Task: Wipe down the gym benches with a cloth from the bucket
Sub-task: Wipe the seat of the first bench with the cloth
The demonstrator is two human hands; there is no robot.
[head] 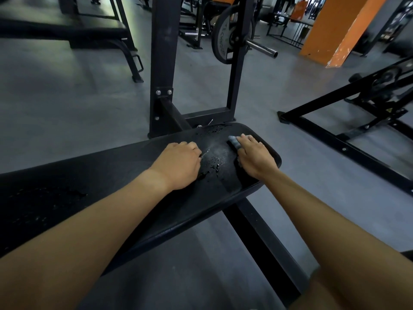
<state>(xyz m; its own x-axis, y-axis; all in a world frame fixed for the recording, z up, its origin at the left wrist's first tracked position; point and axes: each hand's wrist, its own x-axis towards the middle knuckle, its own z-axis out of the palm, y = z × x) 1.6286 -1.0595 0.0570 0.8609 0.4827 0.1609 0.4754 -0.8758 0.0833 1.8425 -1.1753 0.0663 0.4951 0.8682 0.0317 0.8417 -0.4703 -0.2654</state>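
Bench, wet (droplets between hands). Right hand: fingers flat, pressing cloth beneath. Left hand: fingers curled, nothing visibly held.

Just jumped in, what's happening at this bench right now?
A person is wiping the black bench pad. The right hand presses a grey cloth flat against the pad's far end, fingers straight. The left hand rests on the pad beside it, fingers curled. Water droplets lie between the two hands.
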